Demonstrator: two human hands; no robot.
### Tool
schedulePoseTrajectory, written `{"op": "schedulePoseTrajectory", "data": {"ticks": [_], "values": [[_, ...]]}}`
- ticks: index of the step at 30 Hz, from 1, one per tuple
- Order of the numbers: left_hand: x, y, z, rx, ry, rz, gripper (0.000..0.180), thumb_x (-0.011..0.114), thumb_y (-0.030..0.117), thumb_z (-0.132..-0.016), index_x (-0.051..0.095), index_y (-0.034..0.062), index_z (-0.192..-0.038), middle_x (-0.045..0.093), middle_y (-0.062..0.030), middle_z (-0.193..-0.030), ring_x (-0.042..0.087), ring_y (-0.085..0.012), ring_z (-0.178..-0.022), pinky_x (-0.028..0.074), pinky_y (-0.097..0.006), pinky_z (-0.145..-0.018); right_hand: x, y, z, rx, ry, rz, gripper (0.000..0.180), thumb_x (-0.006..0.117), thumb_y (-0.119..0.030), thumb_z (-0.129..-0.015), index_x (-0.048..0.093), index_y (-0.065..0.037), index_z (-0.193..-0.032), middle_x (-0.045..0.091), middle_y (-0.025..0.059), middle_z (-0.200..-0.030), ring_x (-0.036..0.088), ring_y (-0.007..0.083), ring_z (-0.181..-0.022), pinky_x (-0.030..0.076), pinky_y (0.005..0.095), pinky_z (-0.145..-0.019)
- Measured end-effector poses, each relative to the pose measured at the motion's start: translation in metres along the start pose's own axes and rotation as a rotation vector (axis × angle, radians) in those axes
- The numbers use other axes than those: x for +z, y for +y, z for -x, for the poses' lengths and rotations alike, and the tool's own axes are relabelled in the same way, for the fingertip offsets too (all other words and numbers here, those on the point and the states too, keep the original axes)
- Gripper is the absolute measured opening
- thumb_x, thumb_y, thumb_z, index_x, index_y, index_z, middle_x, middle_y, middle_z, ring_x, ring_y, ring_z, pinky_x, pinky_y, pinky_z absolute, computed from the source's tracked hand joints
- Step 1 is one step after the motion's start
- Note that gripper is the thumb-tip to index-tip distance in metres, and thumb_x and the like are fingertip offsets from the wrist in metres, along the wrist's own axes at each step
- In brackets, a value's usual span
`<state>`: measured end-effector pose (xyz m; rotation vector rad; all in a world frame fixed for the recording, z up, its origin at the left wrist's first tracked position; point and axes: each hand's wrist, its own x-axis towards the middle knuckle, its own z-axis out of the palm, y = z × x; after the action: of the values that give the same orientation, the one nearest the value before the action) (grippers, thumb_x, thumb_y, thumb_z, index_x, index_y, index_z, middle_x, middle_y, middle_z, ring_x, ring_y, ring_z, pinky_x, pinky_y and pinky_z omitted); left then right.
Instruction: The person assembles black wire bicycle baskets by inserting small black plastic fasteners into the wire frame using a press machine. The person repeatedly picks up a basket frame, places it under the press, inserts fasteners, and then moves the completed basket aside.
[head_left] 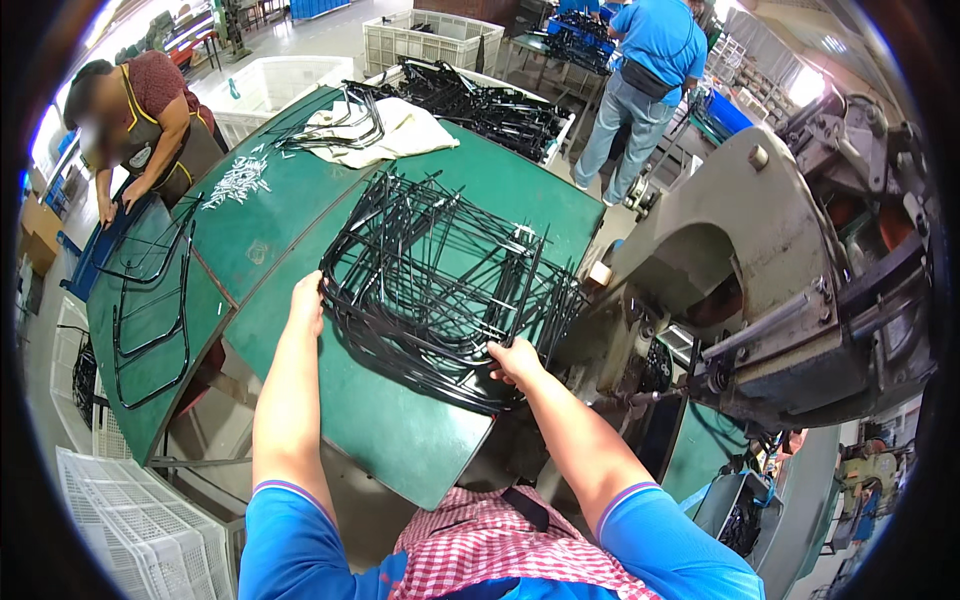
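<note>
A heaped stack of black bent metal frames [400, 335] lies on the green tabletop [420, 440] in front of me. They look like thin rods or tubes with rounded corners. My left hand [309, 303] is at the left corner of the stack, its fingers closed about the frames' edge and partly hidden. At the near right corner, my right hand [514, 362] pinches the frames between thumb and fingers. Several thin rods stick up and cross over the top of the stack.
A large grey press machine [680, 250] stands close on my right. Small silvery parts [238, 181] lie on the table at far left, near a pale cloth [400, 133]. A crate of black parts [480, 105] sits beyond. One co-worker [165, 130] bends at left; another person [640, 90] stands behind.
</note>
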<state>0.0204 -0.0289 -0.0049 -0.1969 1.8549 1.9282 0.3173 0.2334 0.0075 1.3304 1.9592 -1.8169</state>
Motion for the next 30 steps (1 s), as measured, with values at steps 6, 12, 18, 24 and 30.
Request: {"op": "schedulePoseTrajectory", "data": {"ticks": [6, 12, 18, 24, 30], "values": [[0.03, 0.052, 0.083, 0.331, -0.223, 0.525, 0.03, 0.051, 0.017, -0.092, 0.049, -0.0012, -0.116, 0.055, -0.0039, -0.084, 0.054, -0.0147, -0.076, 0.045, -0.028, -0.07, -0.013, 0.014, 0.016, -0.136, -0.018, -0.608, 0.007, 0.049, -0.011, -0.091, 0.047, -0.007, -0.086, 0.054, 0.0048, -0.07, 0.041, 0.0099, -0.043, 0.031, 0.0234, -0.037], [0.034, 0.108, 0.186, 0.441, -0.892, 0.755, 0.059, 0.051, 0.05, -0.09, 0.046, 0.0062, -0.129, 0.05, -0.014, -0.126, 0.048, -0.0284, -0.116, 0.035, -0.048, -0.102, -0.02, 0.074, 0.078, -0.357, -0.124, -0.558, 0.008, 0.05, -0.011, -0.094, 0.042, -0.01, -0.094, 0.058, 0.0074, -0.076, 0.046, 0.0109, -0.049, 0.037, 0.0226, -0.044], [0.078, 0.106, 0.305, 0.196, -1.544, 0.711, 0.106, 0.073, 0.043, -0.071, 0.009, 0.0089, -0.149, 0.056, -0.0178, -0.095, 0.06, -0.0325, -0.079, 0.046, -0.051, -0.082, -0.031, 0.129, 0.135, -0.195, -0.131, -0.266, 0.015, 0.053, -0.015, -0.093, 0.042, -0.005, -0.096, 0.062, 0.008, -0.082, 0.054, 0.0098, -0.056, 0.044, 0.025, -0.053], [0.106, 0.073, 0.385, -0.278, -1.348, 0.454, 0.096, 0.071, 0.016, -0.053, 0.027, 0.0039, -0.137, 0.033, -0.0018, -0.075, 0.036, -0.014, -0.06, 0.033, -0.029, -0.055, -0.154, 0.148, 0.159, -0.291, -0.127, 0.558, 0.032, 0.059, -0.029, -0.079, 0.066, -0.005, -0.1, 0.067, 0.0161, -0.095, 0.064, 0.0301, -0.089, 0.05, 0.0387, -0.079], [0.145, 0.002, 0.428, -0.342, -1.309, 0.111, 0.098, 0.075, 0.03, -0.07, 0.018, 0.0066, -0.146, 0.037, -0.0005, -0.088, 0.037, -0.009, -0.071, 0.036, -0.025, -0.063, -0.276, 0.156, 0.103, -0.944, 0.888, 0.682, 0.028, 0.061, -0.018, -0.082, 0.062, -0.012, -0.109, 0.063, 0.0132, -0.105, 0.059, 0.0334, -0.097, 0.046, 0.0425, -0.084]]}}
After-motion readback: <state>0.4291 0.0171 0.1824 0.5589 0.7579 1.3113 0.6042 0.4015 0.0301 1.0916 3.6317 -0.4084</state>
